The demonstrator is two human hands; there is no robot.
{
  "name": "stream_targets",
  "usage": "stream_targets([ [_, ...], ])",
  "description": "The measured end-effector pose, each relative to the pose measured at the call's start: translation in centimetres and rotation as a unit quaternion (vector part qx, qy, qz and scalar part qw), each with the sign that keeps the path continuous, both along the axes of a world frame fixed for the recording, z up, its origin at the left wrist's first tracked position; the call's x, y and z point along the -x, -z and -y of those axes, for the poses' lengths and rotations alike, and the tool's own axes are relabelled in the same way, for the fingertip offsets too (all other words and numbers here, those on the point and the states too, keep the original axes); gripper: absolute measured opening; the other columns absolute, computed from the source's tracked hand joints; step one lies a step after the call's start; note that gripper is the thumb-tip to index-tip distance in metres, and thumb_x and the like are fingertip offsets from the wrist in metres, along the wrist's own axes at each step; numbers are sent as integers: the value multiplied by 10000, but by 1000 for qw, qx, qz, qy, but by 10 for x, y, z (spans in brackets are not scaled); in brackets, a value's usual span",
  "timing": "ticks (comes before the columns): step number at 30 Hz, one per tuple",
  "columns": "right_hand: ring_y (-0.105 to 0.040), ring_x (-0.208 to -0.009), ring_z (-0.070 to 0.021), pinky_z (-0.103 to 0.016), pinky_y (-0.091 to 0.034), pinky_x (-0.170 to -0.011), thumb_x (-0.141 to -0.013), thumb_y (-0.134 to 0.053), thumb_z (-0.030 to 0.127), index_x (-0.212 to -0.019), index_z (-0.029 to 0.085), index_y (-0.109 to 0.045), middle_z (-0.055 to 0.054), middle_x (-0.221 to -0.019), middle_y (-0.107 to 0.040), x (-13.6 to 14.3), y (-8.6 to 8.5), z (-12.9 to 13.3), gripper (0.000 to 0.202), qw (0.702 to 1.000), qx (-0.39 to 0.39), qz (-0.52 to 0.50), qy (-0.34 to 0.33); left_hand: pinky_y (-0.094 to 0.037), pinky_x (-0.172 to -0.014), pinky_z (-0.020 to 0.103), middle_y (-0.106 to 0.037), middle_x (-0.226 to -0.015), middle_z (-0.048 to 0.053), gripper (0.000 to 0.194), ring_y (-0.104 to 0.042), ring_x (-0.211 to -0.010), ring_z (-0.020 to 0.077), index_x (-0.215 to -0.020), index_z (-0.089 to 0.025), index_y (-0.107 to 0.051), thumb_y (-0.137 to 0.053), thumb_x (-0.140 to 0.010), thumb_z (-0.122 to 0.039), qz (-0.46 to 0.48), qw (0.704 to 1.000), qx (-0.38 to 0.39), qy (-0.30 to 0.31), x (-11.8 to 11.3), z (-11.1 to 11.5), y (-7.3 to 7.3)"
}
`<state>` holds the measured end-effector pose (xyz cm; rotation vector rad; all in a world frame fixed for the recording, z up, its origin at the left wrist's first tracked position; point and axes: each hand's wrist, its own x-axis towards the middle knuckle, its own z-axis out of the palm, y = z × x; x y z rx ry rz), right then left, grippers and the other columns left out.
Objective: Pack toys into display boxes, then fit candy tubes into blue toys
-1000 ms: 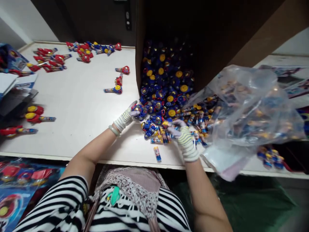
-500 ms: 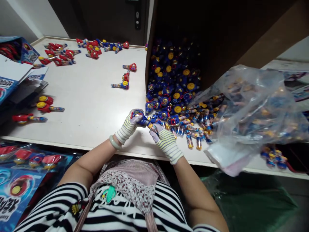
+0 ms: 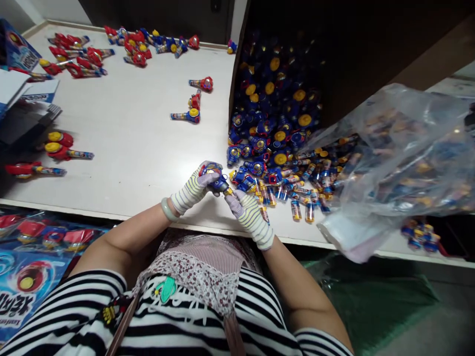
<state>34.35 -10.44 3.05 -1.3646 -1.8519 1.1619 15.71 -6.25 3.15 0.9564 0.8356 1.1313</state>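
Note:
My left hand, in a striped glove, is closed around a blue toy with red and yellow parts. My right hand, gloved too, pinches a small printed tube at the toy's lower right end; my fingers cover most of this tube. Just right of the hands, blue toys and loose printed tubes lie in a spread on the white table.
A large dark box holding many blue toys lies open behind. A clear plastic bag of tubes is at the right. Red toys lie at the back left, and printed packaging is at the left edge.
The view has shifted a little. My right fingers have closed in on the toy's end, and less of the tube between my hands shows now.

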Motion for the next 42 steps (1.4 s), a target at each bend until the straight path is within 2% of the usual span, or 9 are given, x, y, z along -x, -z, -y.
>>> stream_targets([
  [4,-282,-407,-110,-250,-276,-461,-944,-280,709,-865,210,-613,73,-484,-337,3,2,0,605,965,171,-194,-45,-532,-495,222,-627,-876,27,433,-620,-621,128,-1109,-187,-562,-754,-784,-400,-15,999,-48,-3,3,-1,-7],
  [11,-547,-695,-191,-300,-406,-637,-880,-428,711,-865,245,-615,-56,-768,-606,1,8,-11,502,997,-23,44,64,-517,-471,212,-631,-888,29,420,-624,-597,122,-1099,-187,-557,-756,-793,-395,-91,995,-18,-28,0,-4,2],
  [17,-256,-405,-107,-253,-275,-409,-895,-147,794,-848,215,-568,61,-538,-348,5,20,-6,716,948,262,-170,-55,-557,-664,257,-653,-941,43,451,-649,-783,158,-1108,-185,-603,-797,-747,-371,-90,992,-83,4,7,-5,17],
  [22,-473,-642,-152,-269,-379,-574,-742,-581,790,-936,219,-586,-36,-777,-566,-1,21,-6,604,997,52,-14,58,-510,-541,226,-624,-943,42,419,-620,-719,143,-1080,-173,-567,-763,-772,-378,-113,990,3,-89,1,0,24],
  [28,-245,-420,-113,-246,-295,-437,-919,-158,759,-891,219,-550,78,-532,-306,7,29,-5,668,948,263,-151,-100,-545,-653,259,-630,-922,33,456,-626,-767,154,-1123,-191,-582,-744,-768,-426,-93,993,-74,8,10,-6,22],
  [33,-463,-625,-143,-249,-362,-569,-799,-633,668,-934,239,-555,10,-711,-511,17,29,-9,456,986,145,-72,35,-560,-635,262,-650,-1006,60,414,-650,-826,178,-1084,-183,-574,-743,-764,-385,-206,974,-39,-88,18,-6,19],
  [36,-342,-499,-101,-223,-289,-479,-856,-537,673,-833,227,-522,47,-613,-437,25,31,2,447,957,237,-164,-16,-544,-579,252,-644,-934,54,422,-645,-761,171,-1072,-183,-581,-730,-765,-431,-136,989,-22,-54,14,7,25],
  [39,-169,-396,-74,-208,-190,-386,-900,-338,745,-828,223,-499,98,-527,-326,34,38,15,551,865,375,-315,-107,-546,-590,268,-639,-900,49,490,-638,-733,171,-1100,-195,-590,-745,-745,-495,-78,996,-42,-5,13,15,34],
  [42,-356,-430,-90,-214,-340,-437,-924,-371,711,-976,203,-563,65,-587,-466,23,40,19,546,906,315,-254,-125,-571,-690,307,-661,-931,61,540,-651,-788,186,-1129,-190,-601,-766,-735,-521,-136,990,-48,13,35,4,43],
])
